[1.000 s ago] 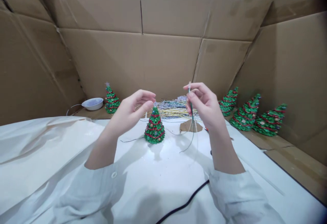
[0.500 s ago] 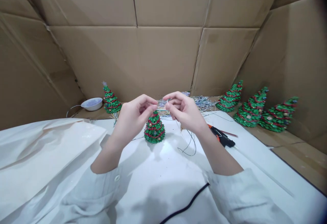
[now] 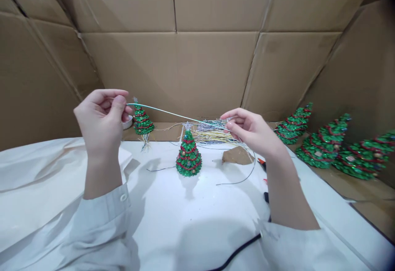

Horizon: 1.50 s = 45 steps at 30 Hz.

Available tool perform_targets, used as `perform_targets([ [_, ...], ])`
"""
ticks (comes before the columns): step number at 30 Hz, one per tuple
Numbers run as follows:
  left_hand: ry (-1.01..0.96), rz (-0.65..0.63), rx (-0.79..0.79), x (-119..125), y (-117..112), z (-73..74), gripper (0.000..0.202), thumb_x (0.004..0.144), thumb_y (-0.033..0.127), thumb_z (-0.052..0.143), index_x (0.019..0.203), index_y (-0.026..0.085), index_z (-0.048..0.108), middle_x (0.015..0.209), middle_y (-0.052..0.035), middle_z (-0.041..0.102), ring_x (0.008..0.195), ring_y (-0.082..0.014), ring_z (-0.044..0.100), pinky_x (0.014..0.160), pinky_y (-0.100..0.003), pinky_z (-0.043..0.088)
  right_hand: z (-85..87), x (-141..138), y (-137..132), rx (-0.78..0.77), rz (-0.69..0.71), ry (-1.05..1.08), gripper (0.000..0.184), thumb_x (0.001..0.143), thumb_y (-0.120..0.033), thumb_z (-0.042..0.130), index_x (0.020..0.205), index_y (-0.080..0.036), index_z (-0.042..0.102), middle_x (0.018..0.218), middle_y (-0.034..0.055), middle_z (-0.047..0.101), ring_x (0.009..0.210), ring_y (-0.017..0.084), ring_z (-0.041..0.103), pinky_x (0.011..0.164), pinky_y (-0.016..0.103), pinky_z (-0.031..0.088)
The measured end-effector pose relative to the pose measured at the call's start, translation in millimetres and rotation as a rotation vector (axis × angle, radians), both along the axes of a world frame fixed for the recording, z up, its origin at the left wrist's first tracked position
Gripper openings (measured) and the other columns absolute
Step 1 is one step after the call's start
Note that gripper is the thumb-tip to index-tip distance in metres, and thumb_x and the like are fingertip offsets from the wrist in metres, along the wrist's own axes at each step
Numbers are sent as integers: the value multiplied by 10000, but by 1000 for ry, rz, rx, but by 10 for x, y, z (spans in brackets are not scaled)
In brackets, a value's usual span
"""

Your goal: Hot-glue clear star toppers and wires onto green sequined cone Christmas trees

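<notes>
A thin light-blue wire (image 3: pixel 173 113) runs between my two hands, sloping down to the right. My left hand (image 3: pixel 106 114), higher up, pinches its left end between thumb and fingers. With thumb and fingertips my right hand (image 3: pixel 247 129) grips it further along, and a darker loose length curves down from there to the table. Between and below the hands, a small green Christmas tree (image 3: pixel 189 155) stands upright on the white table (image 3: pixel 173 213). It carries red garland, small ornaments and a clear star on top; neither hand touches it.
Behind lies a bundle of thin wires (image 3: pixel 212 133). A brown scrap (image 3: pixel 237 155) sits near my right hand. More small trees (image 3: pixel 324 141) line the right, another tree (image 3: pixel 142 118) the back left. A black cord (image 3: pixel 237 250) crosses the front. Cardboard walls (image 3: pixel 216 65) enclose the table.
My hands have moved apart, the left going up and leftward, the right slightly rightward. A long stretch of wire now shows between them, and the tree's star top has come into view.
</notes>
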<state>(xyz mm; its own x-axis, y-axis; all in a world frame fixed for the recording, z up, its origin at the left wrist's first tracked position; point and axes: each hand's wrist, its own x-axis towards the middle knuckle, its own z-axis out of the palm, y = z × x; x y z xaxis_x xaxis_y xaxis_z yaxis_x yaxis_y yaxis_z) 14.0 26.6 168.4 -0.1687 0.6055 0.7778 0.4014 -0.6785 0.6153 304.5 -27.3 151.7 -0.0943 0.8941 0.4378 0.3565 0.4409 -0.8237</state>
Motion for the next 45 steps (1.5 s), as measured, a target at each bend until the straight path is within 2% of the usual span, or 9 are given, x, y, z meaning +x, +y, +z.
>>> perform_targets([
  [4,113,-61,-124,-95,42,13,263,870,303,502,1064,152,595,675,78,587,707,-91,581,600,-285,391,45,120,-37,-17,-10,-15,209,826,-299,573,980,-161,600,704,20,582,565,86,502,464,216,370],
  [9,529,-401,-463,-57,19,23,293,860,412,478,1015,214,627,664,3,584,645,-136,552,583,-268,444,-10,30,7,25,-49,-15,173,838,-291,557,962,-177,593,705,22,582,668,128,572,551,243,426],
  [18,798,-683,-520,422,-159,-85,308,900,372,350,863,192,597,649,8,541,532,-105,475,512,-219,401,-225,-450,74,73,15,-84,121,861,-233,495,952,-190,561,700,0,542,605,108,496,543,253,400],
  [29,187,-385,-452,-196,171,11,203,858,385,442,819,204,527,526,68,246,419,-73,249,408,-208,189,-55,15,72,125,-167,40,175,815,-276,573,969,-194,591,710,24,621,520,94,493,455,238,362],
  [33,268,-219,-614,-76,607,-355,194,839,342,415,815,191,535,498,64,335,420,-87,330,436,-212,268,19,72,-2,194,-331,119,190,802,-267,601,981,-201,598,720,50,651,705,147,591,593,289,410],
  [37,347,-136,-679,174,970,-824,132,787,229,474,729,153,565,476,23,454,461,-129,450,493,-252,351,72,81,-108,200,-319,181,182,799,-280,610,964,-204,631,720,61,636,496,97,452,439,277,301],
  [39,370,-82,-660,234,1033,-904,75,751,203,540,711,145,565,535,-31,547,583,-187,553,578,-285,400,91,76,-153,190,-264,254,115,806,-290,608,896,-218,605,706,56,637,417,74,384,395,268,278],
  [43,350,-15,-480,263,771,-645,208,844,274,473,984,140,547,1006,-134,639,1011,-238,569,848,-328,406,106,22,-193,195,-134,408,98,843,-300,563,871,-258,480,642,27,634,390,112,466,393,272,345],
  [45,291,-133,-307,336,445,-450,300,908,378,371,1064,172,523,1062,-104,631,1005,-199,579,878,-319,413,95,-49,-185,199,-100,451,91,857,-300,533,883,-271,451,634,10,619,429,134,508,414,276,371],
])
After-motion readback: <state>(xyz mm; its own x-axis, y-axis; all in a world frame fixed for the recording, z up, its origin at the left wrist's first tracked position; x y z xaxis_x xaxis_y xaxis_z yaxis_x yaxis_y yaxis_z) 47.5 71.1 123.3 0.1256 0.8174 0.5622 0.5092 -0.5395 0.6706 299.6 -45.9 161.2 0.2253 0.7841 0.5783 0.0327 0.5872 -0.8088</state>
